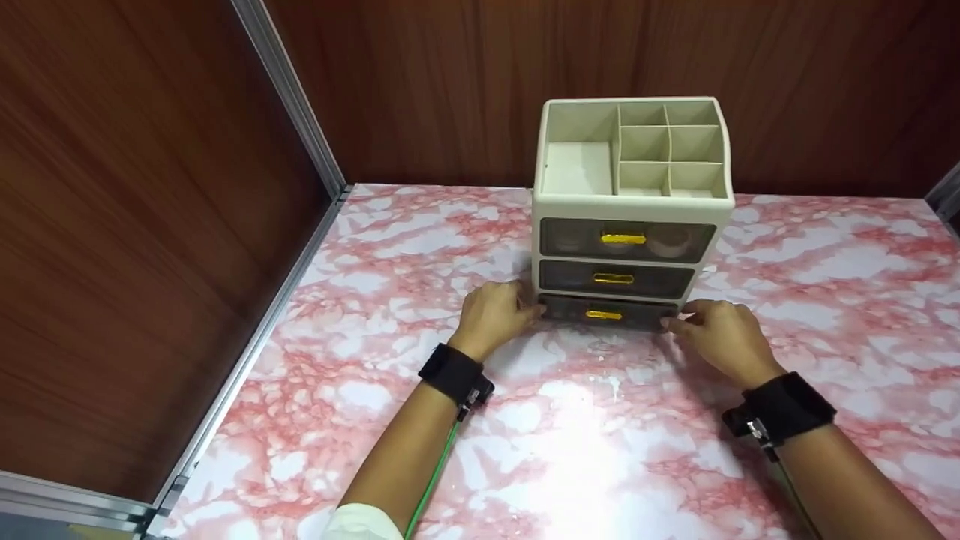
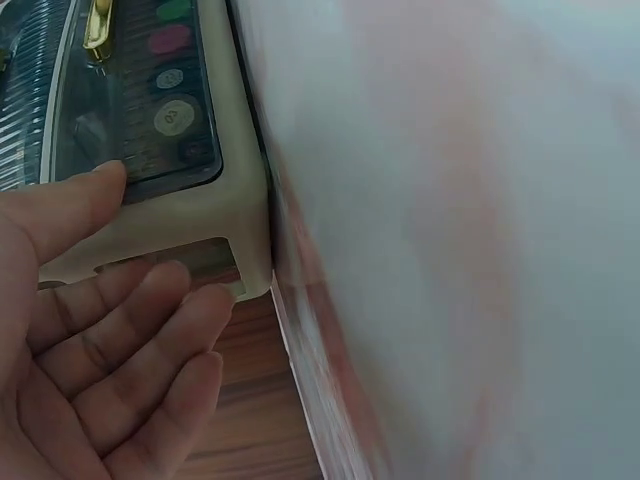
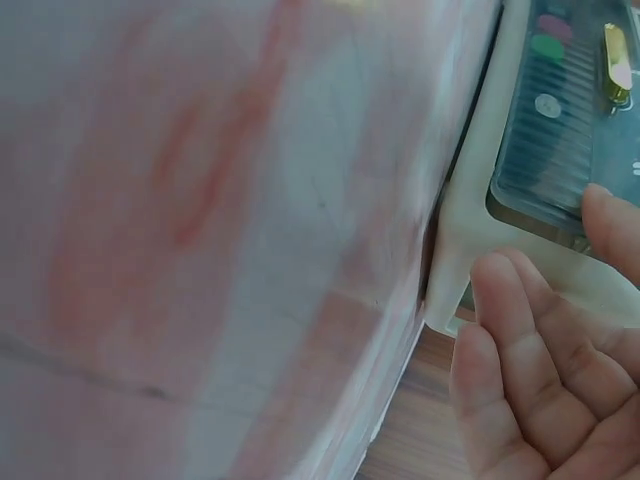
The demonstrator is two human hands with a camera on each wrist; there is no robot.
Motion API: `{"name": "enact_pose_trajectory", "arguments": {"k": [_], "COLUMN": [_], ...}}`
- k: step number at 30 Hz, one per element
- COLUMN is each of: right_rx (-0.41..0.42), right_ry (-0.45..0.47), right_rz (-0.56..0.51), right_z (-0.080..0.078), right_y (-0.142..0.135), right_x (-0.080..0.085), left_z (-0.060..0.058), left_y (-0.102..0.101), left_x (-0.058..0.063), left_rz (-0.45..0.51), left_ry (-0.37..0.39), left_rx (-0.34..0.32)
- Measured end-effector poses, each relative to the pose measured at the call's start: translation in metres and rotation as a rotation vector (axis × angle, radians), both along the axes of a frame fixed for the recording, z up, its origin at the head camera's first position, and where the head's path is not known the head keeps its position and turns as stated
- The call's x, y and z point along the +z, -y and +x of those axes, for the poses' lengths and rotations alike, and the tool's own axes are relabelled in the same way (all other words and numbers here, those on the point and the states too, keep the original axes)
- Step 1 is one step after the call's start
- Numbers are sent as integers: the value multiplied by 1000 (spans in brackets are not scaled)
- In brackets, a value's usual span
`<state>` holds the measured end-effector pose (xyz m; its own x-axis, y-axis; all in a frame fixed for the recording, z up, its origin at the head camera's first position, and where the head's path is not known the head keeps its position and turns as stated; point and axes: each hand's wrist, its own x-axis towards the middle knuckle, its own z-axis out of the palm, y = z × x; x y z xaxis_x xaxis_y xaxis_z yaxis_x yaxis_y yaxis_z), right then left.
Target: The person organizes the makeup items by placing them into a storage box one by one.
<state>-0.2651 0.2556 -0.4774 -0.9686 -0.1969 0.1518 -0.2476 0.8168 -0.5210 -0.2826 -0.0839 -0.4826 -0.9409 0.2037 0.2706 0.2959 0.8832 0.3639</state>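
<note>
A cream desktop drawer organizer [image 1: 634, 206] stands upright on the table with dark see-through drawers and gold handles. My left hand [image 1: 495, 315] grips its lower left corner, thumb at the edge of the bottom drawer [image 1: 570, 313] and fingers along the side. At the lower right corner my right hand [image 1: 724, 334] holds on the same way. In the left wrist view, the left thumb [image 2: 85, 205] lies on the front with the fingers curved by a side opening. Coloured discs [image 2: 172, 118] show through the drawer front. In the right wrist view, the right thumb [image 3: 610, 230] touches the drawer's edge.
The organizer's top has a large compartment [image 1: 577, 169] and several small ones. The pink-and-white marbled table [image 1: 390, 270] reaches a brown wood panel [image 1: 450, 90] behind and another panel [image 1: 135, 225] at left, edged by a metal rail [image 1: 247, 367]. Both wrists wear black straps.
</note>
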Motion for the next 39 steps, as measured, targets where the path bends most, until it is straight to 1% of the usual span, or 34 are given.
{"name": "enact_pose_trajectory", "arguments": {"k": [6,13,16,23,27,33,39], "right_rx": [12,12,10,41,49,40,32], "right_ry": [7,27,13,-67,-62,-43,-40], "right_rz": [-8,-24,-30,-19,-5,0,0], "right_z": [0,0,0,-4,-6,-6,-5], "right_y": [0,0,1,2,2,4,2], "right_x": [1,3,1,-4,-4,-4,-7], "left_z": [0,-2,-3,-3,-3,-3,-4], "left_y": [-1,-3,-4,-4,-3,-3,-2], "left_x": [0,2,2,-1,-3,-5,-7], "left_rz": [39,32,21,24,40,48,70], "left_ry": [10,0,-5,-9,-14,5,12], "left_rx": [-43,-63,-59,-42,-42,-33,-45]}}
